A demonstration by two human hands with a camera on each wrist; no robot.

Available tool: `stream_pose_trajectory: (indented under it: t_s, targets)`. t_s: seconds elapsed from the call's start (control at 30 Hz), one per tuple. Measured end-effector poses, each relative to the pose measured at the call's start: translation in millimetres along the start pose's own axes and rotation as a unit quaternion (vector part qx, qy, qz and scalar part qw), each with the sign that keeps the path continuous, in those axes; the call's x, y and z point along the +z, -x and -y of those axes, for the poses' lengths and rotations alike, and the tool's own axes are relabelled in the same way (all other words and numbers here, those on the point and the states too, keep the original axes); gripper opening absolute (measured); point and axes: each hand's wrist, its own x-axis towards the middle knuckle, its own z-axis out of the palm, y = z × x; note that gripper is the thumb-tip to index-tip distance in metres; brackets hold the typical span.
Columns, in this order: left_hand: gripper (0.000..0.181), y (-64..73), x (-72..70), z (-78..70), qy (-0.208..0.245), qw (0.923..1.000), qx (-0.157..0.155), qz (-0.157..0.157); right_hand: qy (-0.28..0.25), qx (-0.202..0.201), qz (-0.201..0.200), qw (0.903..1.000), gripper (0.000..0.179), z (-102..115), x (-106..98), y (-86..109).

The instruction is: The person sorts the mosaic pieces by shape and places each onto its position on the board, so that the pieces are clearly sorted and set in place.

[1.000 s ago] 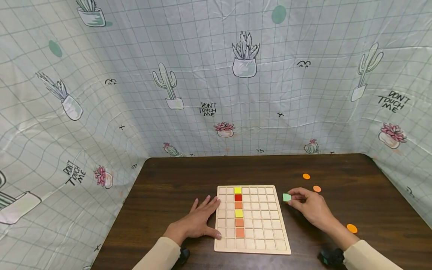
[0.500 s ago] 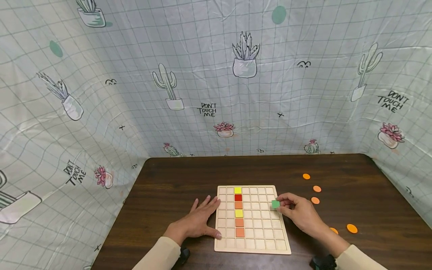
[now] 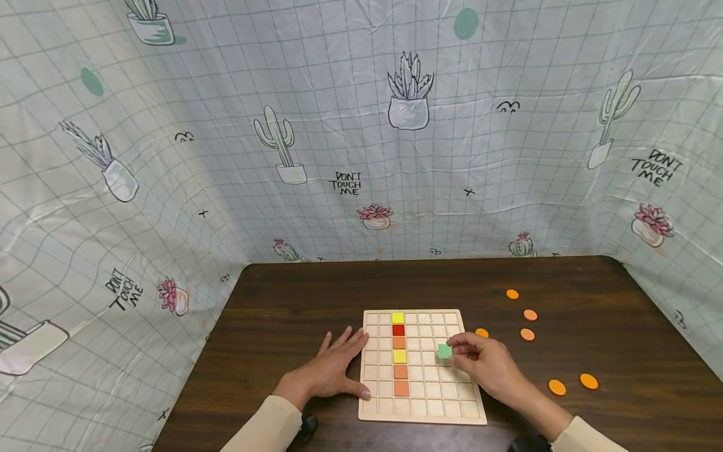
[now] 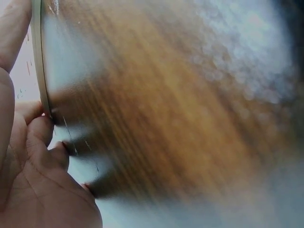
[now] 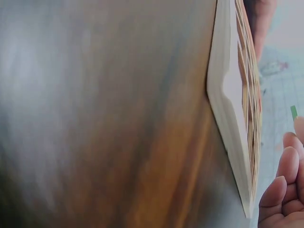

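A light wooden grid board (image 3: 425, 408) lies on the dark table. Its third column carries square tiles: a yellow tile (image 3: 398, 318) at the top, then a red tile (image 3: 398, 330), with orange and another yellow below. My right hand (image 3: 490, 365) pinches a green square tile (image 3: 444, 351) between thumb and fingertips, over the right part of the board. In the right wrist view the green tile (image 5: 294, 112) shows edge-on, above the board's level. My left hand (image 3: 330, 370) rests with spread fingers at the board's left edge, thumb and fingertips on its rim.
Several orange discs lie on the table right of the board, among them one disc (image 3: 512, 294) at the back and another disc (image 3: 589, 381) near the right forearm. A patterned cloth (image 3: 339, 138) hangs behind and beside the dark wooden table (image 3: 282, 301).
My right hand has carried the green tile leftward from beside the board to over its right columns, uncovering more orange discs. The left hand has stayed at the board's edge.
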Motion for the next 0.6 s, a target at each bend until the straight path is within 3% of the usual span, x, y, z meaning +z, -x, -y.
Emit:
stream_pose_trajectory:
  t_s: [0.6]
  targets:
    - [0.112,1.4,-1.5,-0.5,0.001,1.0000,0.005,0.001,-0.028,-0.061,0.047,0.9966,0.016,12,35,13.8]
